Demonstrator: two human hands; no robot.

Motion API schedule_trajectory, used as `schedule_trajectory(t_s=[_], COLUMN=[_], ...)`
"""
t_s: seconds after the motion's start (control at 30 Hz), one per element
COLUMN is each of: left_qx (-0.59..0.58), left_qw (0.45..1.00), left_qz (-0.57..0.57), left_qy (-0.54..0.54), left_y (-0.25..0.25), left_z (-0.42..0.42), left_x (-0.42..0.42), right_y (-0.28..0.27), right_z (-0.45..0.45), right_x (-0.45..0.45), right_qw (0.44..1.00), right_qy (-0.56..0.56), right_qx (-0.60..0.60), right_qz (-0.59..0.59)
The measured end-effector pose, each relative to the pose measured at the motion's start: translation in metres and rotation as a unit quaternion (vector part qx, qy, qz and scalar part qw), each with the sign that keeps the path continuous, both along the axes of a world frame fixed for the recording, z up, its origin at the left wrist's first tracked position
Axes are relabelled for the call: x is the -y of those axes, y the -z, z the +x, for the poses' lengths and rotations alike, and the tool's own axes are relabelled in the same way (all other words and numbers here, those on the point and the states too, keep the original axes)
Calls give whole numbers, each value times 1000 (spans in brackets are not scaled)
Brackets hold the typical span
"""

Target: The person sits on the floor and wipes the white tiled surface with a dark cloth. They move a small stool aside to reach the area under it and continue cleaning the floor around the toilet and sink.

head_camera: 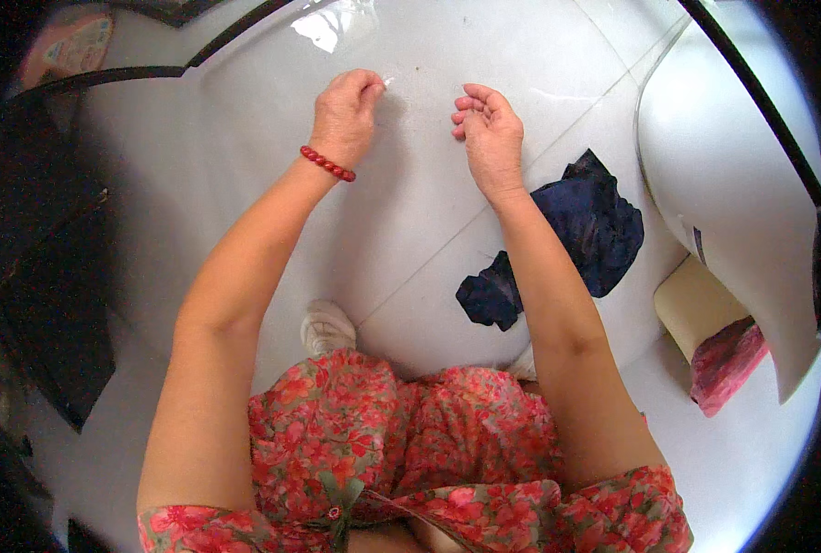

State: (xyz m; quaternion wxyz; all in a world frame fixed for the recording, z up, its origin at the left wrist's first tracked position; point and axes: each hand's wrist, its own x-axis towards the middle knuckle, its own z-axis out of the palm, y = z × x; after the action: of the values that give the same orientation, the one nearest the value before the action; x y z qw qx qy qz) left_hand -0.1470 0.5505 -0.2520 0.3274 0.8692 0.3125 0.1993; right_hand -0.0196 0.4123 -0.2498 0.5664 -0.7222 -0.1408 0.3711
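Note:
My left hand [346,110], with a red bead bracelet [327,164] at the wrist, is raised over the pale floor [417,180]. Its thumb and forefinger are pinched together. A tiny whitish spot shows at their tips; whether it is a held thing or a glint, I cannot tell. Across from it is my right hand [491,128], its fingers bent and slightly apart, with nothing seen in them. Below that hand a crumpled dark navy cloth [590,221] lies on the floor, partly hidden by my right forearm.
At the right stands a large glossy white curved object [721,152]. Near its lower edge are a beige object [701,301] and a pink item [732,363]. A dark panel-like object [44,276] fills the left side. My white shoe [329,328] is close to my knees.

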Motion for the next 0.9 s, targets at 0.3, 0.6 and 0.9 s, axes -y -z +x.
schedule_trajectory(t_s=[0.3, 0.6, 0.9], left_qx=[-51, -120, -61], left_qw=[996, 971, 976], left_qz=[-32, 199, 147], left_qy=[-70, 47, 147], left_y=[14, 12, 18], left_z=[-18, 0, -23], left_x=[-8, 33, 21], right_y=[16, 12, 6], right_z=[-5, -34, -52], right_x=[3, -9, 7], right_qw=[934, 885, 938], right_qy=[-47, -104, -172], right_qx=[347, 448, 296], right_qz=[-65, -72, 62])
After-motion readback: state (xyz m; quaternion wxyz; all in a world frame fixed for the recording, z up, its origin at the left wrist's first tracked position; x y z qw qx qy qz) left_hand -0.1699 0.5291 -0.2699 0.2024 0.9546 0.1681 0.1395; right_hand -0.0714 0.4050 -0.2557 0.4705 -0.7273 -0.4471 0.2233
